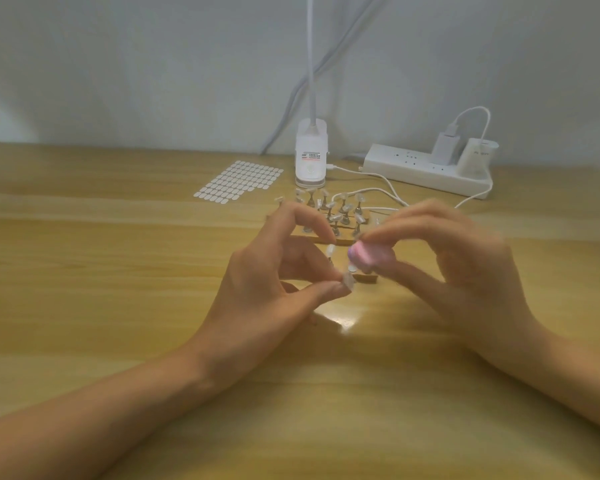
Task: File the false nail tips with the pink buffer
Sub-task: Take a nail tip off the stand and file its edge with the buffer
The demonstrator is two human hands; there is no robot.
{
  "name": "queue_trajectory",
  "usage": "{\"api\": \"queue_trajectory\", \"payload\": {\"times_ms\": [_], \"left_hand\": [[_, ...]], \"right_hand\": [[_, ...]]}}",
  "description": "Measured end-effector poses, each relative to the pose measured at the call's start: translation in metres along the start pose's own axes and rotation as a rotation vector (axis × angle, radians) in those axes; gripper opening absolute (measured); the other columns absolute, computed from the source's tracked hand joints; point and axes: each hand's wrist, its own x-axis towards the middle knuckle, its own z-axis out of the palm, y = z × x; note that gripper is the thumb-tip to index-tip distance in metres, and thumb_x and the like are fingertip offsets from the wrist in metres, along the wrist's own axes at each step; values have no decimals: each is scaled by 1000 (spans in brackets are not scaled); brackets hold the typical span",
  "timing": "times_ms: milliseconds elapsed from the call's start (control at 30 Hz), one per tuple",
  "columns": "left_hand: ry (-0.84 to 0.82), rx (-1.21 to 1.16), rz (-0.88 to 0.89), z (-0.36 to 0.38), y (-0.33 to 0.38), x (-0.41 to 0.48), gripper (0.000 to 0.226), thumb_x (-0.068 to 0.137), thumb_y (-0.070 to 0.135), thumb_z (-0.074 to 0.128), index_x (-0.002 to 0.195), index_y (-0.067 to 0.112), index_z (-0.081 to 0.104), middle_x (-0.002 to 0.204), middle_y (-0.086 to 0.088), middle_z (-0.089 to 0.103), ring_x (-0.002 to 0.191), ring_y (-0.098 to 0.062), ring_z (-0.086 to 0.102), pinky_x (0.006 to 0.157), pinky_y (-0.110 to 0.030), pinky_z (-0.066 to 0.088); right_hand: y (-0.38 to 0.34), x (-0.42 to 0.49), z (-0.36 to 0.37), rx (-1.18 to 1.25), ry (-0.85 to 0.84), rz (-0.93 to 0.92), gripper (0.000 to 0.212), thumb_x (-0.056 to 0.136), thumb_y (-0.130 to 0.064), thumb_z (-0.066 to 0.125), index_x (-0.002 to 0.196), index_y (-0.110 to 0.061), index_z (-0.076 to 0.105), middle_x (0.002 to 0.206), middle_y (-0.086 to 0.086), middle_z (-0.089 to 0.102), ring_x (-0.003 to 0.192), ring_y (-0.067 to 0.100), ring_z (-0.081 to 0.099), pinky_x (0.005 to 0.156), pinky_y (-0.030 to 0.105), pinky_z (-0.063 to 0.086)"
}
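1. The left hand (278, 271) is pinching a clear false nail tip (348, 282), grip clamped on it, over the table (118, 306).
2. The right hand (465, 268) is clamping its grip on the pink buffer (369, 257), whose end is sitting just beside that tip.
3. Blur is smearing both, so contact is hard to tell.

glossy wood-grain table (118, 258), white plastic power strip (426, 169)

No text is readable: the lamp base (310, 157) label and the adapter (476, 157) print are blurred.
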Motion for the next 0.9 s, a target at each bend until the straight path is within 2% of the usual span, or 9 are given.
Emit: {"api": "queue_trajectory", "payload": {"times_ms": [67,133,333,433,533,633,767,833,900], "left_hand": [[-1,2,-4,0,1,0,39,77,37,80,102,33,51,74,8,72,78,-11,75,54,-44,56],[1,10,-12,1,1,0,40,77,30,82,101,33,50,74,7,73,78,-12,75,55,-45,56],[-12,52,33,2,3,-2,41,78,22,82,101,35,50,77,7,74,80,-10,75,53,-21,51],[2,47,11,2,4,-1,41,79,24,81,103,34,50,78,8,76,80,-9,75,54,-20,50],[-1,44,21,1,5,-1,43,78,34,82,107,31,50,78,7,75,78,-10,75,51,-22,49],[1,41,4,0,5,-2,43,77,23,82,106,30,51,77,6,76,76,-11,75,51,-19,48],[0,53,25,1,5,-2,40,78,29,81,104,30,51,77,6,75,76,-12,75,51,-16,46],[4,53,19,1,4,-2,40,77,22,81,103,30,51,76,7,75,76,-11,74,51,-15,45],[4,55,40,1,5,-3,39,79,23,81,103,30,51,74,9,74,74,-9,73,51,-14,44]], "right_hand": [[-3,-1,4,-21,-62,-62,17,91,-21,72,108,-21,72,102,-1,67,95,19,67,84,33,53],[0,0,2,-47,-56,-55,16,91,-20,74,107,-20,72,101,1,68,95,18,67,84,33,53],[6,0,-1,-64,-28,-10,19,86,-14,77,105,-14,74,100,4,69,93,20,67,84,37,53],[5,2,-3,-54,27,10,16,90,-12,77,105,-15,74,100,3,70,93,21,69,83,39,54],[-1,0,2,-41,-82,-103,18,91,-15,73,109,-17,72,101,1,67,94,14,67,86,24,51],[0,-1,1,-59,-63,-78,22,88,-11,74,110,-14,72,100,3,67,92,16,67,83,30,53],[0,0,-1,-99,-86,-130,25,87,-10,73,111,-14,71,101,2,67,95,10,66,86,22,51],[-1,-1,0,-124,-60,-118,24,87,-10,73,111,-12,73,100,2,67,95,10,66,86,23,51],[-2,-2,1,-129,-81,-146,23,88,-10,72,111,-12,73,100,2,66,95,12,65,86,23,50]]}}
